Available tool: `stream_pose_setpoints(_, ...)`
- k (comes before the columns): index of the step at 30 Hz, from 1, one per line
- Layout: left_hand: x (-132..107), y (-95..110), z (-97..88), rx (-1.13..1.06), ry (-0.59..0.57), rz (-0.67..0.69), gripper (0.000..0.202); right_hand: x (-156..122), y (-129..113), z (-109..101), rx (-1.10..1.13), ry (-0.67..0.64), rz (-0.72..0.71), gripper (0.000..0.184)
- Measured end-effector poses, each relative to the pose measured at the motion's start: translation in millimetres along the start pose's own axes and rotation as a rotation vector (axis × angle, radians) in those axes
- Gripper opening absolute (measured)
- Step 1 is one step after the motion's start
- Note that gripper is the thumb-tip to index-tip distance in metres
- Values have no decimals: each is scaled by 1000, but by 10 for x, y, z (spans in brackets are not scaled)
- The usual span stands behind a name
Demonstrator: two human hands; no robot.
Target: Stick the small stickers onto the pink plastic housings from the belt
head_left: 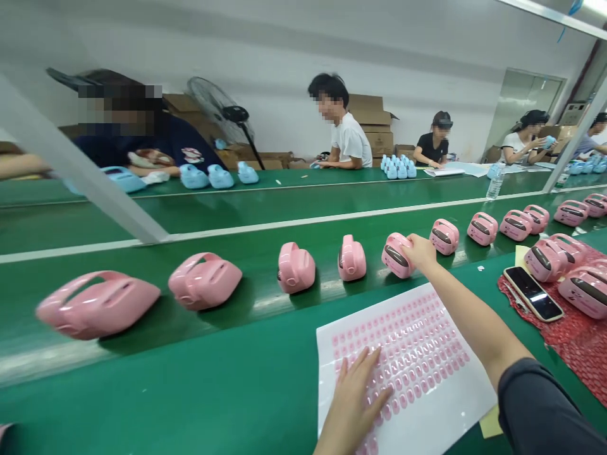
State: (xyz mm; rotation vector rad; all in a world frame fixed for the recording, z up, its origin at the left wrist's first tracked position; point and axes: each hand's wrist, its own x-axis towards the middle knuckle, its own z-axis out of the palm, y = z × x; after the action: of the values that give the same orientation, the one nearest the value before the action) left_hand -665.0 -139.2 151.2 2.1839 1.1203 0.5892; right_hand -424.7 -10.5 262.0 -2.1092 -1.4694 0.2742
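Pink case (397, 258): lies lengthwise aslant, clasped at its right end by the nearer right hand (422, 253). Sits beyond and right of the empty left hand (353, 397) splayed over white sheet (429, 411).

Right hand (421, 254) hides the right end of the pink case (397, 258) it grips; fingertips behind it unseen. Left hand (353, 393) covers part of the sticker sheet (412, 366); its wrist and the sheet's lower end cut by bottom edge. Yellow paper (492, 422) mostly hidden under sheet, counter's near edge. Sliver (4, 432), counter's left end: cropped, can't tell what. Red bubble wrap (581, 360) cut at right. White post (97, 174) partly blocks blue item (124, 181), belt's far edge. Case lettering too small.
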Motion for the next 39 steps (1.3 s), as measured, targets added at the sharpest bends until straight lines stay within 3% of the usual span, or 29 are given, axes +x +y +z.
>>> stream_pose_setpoints(5,6,-82,-84,49,-2,-29,43,251,157,82,-52,-27,-24,25)
stream_pose_setpoints(7,0,-124,-165,37,115,-101,44,176,234,67,-54,-3,-50,36)
stream_pose_setpoints(10,25,-196,-309,-26,375,-317,54,-84,412,30,-41,3,-65,44)
stream_pose_setpoints(13,94,-198,-419,-330,429,-514,64,-406,670,27,-17,-88,-28,43)
stream_pose_setpoints(15,136,-146,-462,-564,495,-548,68,-588,841,45,17,-155,-15,48)
stream_pose_setpoints(18,138,-26,-512,-739,604,-558,78,-762,1029,78,120,-212,-36,53)
stream_pose_setpoints(22,47,127,-611,-783,438,-504,91,-846,1134,103,665,-364,27,41)
stream_pose_setpoints(26,9,253,-756,-603,337,-439,65,-874,1133,86,1013,-404,102,43)
stream_pose_setpoints(28,18,303,-824,-544,253,-424,54,-888,1119,51,1047,-432,110,42)
stream_pose_setpoints(31,22,346,-883,-601,187,-492,58,-918,1096,-40,1057,-576,109,45)
stream_pose_setpoints(35,-14,376,-893,-805,210,-560,67,-955,1074,-212,1024,-731,54,59)
stream_pose_setpoints(39,-55,403,-892,-910,239,-593,71,-967,1071,-345,918,-754,15,56)
